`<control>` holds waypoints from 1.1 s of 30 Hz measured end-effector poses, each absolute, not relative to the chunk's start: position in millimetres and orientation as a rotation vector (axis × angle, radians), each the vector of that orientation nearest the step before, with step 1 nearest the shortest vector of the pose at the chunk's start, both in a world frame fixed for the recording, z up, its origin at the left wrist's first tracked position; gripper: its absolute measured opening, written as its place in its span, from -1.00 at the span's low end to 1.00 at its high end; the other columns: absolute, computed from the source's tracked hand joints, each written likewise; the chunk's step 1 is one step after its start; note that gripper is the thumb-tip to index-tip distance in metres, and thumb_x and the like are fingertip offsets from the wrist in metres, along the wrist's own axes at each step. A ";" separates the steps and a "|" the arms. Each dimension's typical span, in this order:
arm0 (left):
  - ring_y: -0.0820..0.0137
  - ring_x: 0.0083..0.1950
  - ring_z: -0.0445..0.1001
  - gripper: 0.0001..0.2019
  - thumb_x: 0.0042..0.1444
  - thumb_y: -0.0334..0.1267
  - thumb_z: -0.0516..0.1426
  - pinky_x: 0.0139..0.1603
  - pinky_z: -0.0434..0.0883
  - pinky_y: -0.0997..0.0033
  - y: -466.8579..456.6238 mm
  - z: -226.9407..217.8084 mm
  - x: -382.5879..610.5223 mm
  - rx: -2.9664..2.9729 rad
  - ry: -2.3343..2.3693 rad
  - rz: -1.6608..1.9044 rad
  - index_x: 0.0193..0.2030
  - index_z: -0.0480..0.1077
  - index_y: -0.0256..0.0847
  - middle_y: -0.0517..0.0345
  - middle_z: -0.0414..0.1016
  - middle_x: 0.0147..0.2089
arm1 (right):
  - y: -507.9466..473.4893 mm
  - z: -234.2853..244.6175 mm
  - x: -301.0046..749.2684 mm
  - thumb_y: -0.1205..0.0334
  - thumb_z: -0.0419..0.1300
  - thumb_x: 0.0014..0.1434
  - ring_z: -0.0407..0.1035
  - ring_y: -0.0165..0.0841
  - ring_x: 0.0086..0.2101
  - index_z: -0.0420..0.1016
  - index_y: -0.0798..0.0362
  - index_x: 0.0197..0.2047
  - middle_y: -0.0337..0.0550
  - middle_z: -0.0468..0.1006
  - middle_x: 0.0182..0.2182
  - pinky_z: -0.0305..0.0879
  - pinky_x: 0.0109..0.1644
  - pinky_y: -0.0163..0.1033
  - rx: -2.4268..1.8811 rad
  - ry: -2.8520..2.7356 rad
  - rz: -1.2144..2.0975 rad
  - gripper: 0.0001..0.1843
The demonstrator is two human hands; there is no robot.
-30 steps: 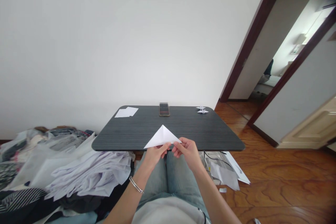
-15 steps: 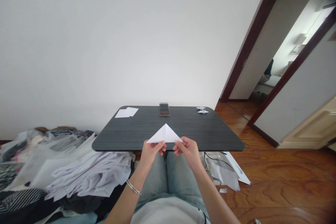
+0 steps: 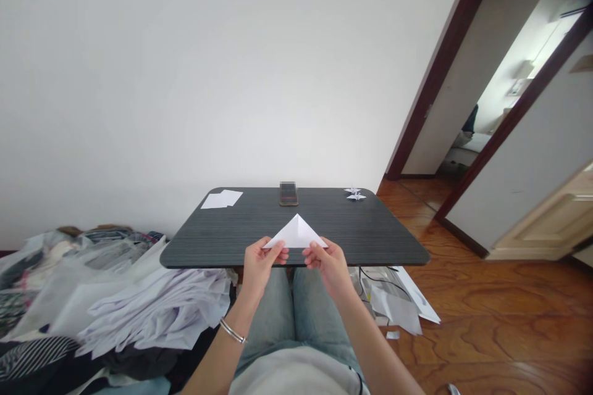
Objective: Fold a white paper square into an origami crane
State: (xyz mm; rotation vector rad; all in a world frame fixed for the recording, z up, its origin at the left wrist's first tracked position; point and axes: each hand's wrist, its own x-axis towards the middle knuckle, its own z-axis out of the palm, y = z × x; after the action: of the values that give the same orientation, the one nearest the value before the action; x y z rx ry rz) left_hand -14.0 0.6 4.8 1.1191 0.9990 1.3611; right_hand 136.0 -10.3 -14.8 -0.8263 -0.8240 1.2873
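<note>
A white paper sheet folded into a triangle [image 3: 295, 233] is held level in the air over the front edge of a dark wood-grain table [image 3: 370, 234], its point away from me. My left hand [image 3: 262, 265] pinches its left corner between thumb and fingers. My right hand [image 3: 328, 266] pinches the right corner the same way. A silver bangle [image 3: 232, 331] circles my left wrist. My lap in light blue jeans lies below the hands.
At the table's far edge lie loose white paper sheets [image 3: 221, 199], a phone [image 3: 288, 194] and small paper cranes [image 3: 354, 194]. A heap of white sheets and clothes [image 3: 152, 315] lies to my left. Papers and a black cable [image 3: 393, 302] sit under the table's right side.
The paper triangle has gone from tilted to level. Both hands have risen slightly, carrying it further over the table.
</note>
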 end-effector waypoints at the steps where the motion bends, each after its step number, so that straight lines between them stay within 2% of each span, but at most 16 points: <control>1: 0.47 -0.57 0.44 -0.73 -0.18 -0.14 0.28 -0.54 0.41 0.54 -0.1 5.2 -13.6 1.125 0.995 1.353 -0.50 0.41 -0.34 0.11 0.50 -0.57 | -9.5 -14.6 132.8 0.09 0.36 -0.16 0.30 -0.50 -0.67 0.44 0.13 -0.48 -0.23 0.48 -0.62 0.26 -0.64 -0.43 -0.818 -0.785 1.290 -0.71; 6: 0.47 -0.56 0.45 -0.74 -0.19 -0.16 0.29 -0.48 0.43 0.51 -2.3 4.3 -10.4 1.090 0.989 1.359 -0.53 0.39 -0.33 0.14 0.50 -0.56 | -7.6 -13.6 118.3 0.12 0.39 -0.24 0.17 -0.54 -0.68 0.41 0.12 -0.56 -0.33 0.32 -0.71 0.15 -0.67 -0.43 -0.782 -0.606 1.263 -0.70; 12: 0.46 -0.55 0.45 -0.74 -0.19 -0.15 0.28 -0.47 0.43 0.51 -5.7 0.6 -3.1 1.085 0.953 1.311 -0.53 0.39 -0.32 0.19 0.49 -0.58 | -9.8 -15.4 105.7 0.17 0.37 -0.21 0.23 -0.48 -0.60 0.48 0.11 -0.43 -0.27 0.46 -0.59 0.19 -0.55 -0.37 -0.800 -0.666 1.209 -0.74; 20: 0.45 -0.53 0.45 -0.70 -0.13 -0.05 0.23 -0.56 0.41 0.53 -4.7 3.9 -8.5 1.135 0.916 1.228 -0.49 0.40 -0.30 0.13 0.49 -0.53 | -9.8 -17.1 109.9 0.09 0.32 -0.15 0.22 -0.43 -0.61 0.44 0.12 -0.53 -0.22 0.46 -0.62 0.14 -0.55 -0.33 -0.912 -0.758 1.001 -0.74; 26: 0.46 -0.54 0.46 -0.74 -0.17 -0.14 0.27 -0.53 0.42 0.53 0.3 3.3 -15.1 1.171 0.961 1.147 -0.52 0.39 -0.32 0.09 0.52 -0.54 | -10.7 -16.5 113.8 0.07 0.34 -0.18 0.27 -0.40 -0.61 0.48 0.13 -0.49 -0.20 0.48 -0.62 0.18 -0.53 -0.31 -0.926 -0.775 0.971 -0.71; 33: 0.45 -0.59 0.46 -0.72 -0.18 -0.13 0.28 -0.52 0.41 0.51 1.5 -6.8 -16.9 1.212 0.998 0.984 -0.55 0.36 -0.31 0.06 0.53 -0.57 | -11.0 -17.9 118.3 0.10 0.29 -0.07 0.36 -0.31 -0.46 0.52 0.12 -0.47 -0.15 0.55 -0.52 0.28 -0.30 -0.23 -0.905 -0.891 0.985 -0.76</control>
State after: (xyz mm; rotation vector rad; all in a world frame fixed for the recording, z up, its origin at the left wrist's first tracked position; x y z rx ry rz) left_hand -16.9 1.5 -6.8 1.2124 0.9981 0.9840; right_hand 118.3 -11.0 -17.9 -0.9051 -0.8912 0.9845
